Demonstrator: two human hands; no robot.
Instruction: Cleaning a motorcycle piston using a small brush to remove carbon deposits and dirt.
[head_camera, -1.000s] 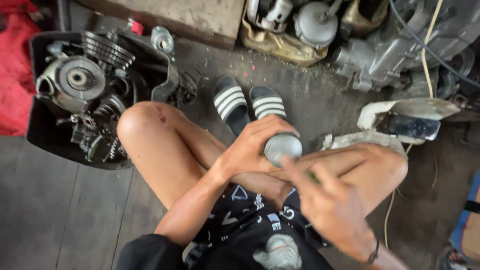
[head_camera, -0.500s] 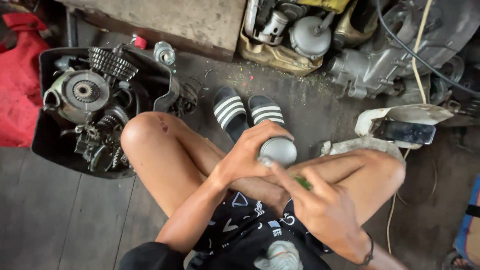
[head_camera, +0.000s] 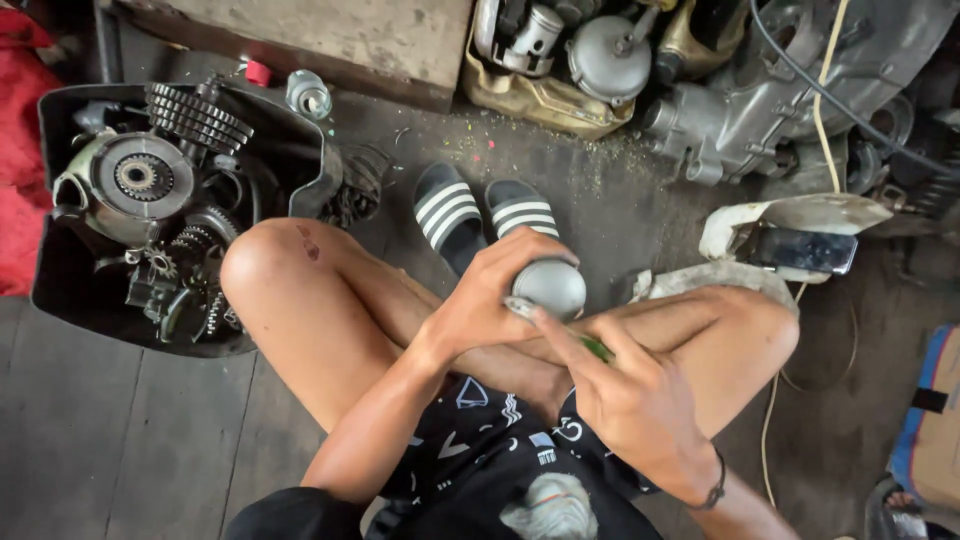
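Left hand (head_camera: 487, 297): wrapped around grey metal part (head_camera: 549, 288), above knees.
Right hand (head_camera: 628, 395): gripping small green tool (head_camera: 594, 347), forefinger pressed to part's near edge.
Left of knee: black tub (head_camera: 300, 150) of gears.
Below part: striped sandals (head_camera: 483, 212) on floor.

The rounded metal part (head_camera: 549, 288) is dull silver-grey, and a small bright green piece (head_camera: 596, 348) shows beside it. The pair of slide sandals (head_camera: 484, 214) is black with white stripes. The shorts (head_camera: 500, 450) are black with white geometric marks. The plastic tub of engine parts (head_camera: 300, 160) is black, its gears steel grey. A red cloth (head_camera: 18, 190) lies at the edge, and the plank floor (head_camera: 120, 440) is dark grey.
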